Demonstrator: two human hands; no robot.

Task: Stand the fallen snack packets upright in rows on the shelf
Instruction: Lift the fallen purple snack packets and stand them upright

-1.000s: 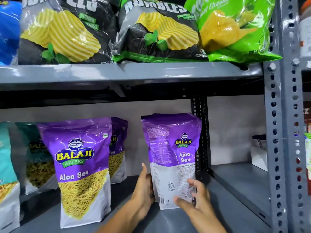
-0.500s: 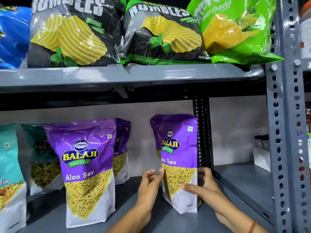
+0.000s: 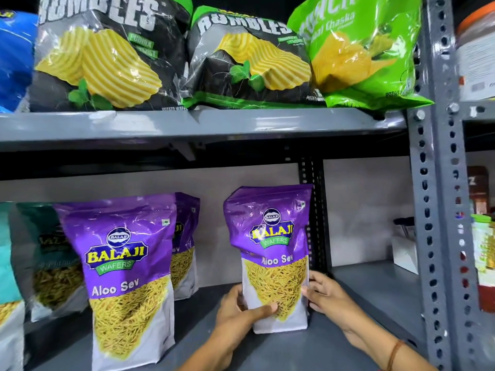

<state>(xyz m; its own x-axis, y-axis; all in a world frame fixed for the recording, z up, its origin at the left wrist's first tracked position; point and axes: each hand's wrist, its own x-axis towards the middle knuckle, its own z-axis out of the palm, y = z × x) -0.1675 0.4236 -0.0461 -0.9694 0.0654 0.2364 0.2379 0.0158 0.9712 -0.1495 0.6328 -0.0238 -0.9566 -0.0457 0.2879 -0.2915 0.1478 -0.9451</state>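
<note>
A purple Aloo Sev packet [image 3: 273,242] stands upright on the grey lower shelf [image 3: 281,349], its front facing me, close to the rear upright post. My left hand [image 3: 238,309] grips its lower left edge, thumb across the front. My right hand [image 3: 325,294] presses its lower right side. Another purple Aloo Sev packet [image 3: 126,269] stands upright to the left, nearer the front edge, with a third purple packet [image 3: 186,236] behind it.
Teal packets [image 3: 48,258] stand at the far left of the lower shelf. Black and green chip bags [image 3: 241,62] fill the upper shelf [image 3: 187,124]. A perforated grey post [image 3: 434,210] rises at right, a white box [image 3: 405,253] behind it, jars beyond.
The held packet has been turned from back-facing through side-on to front-facing and now stands on the shelf. My left thumb has come across its front.
</note>
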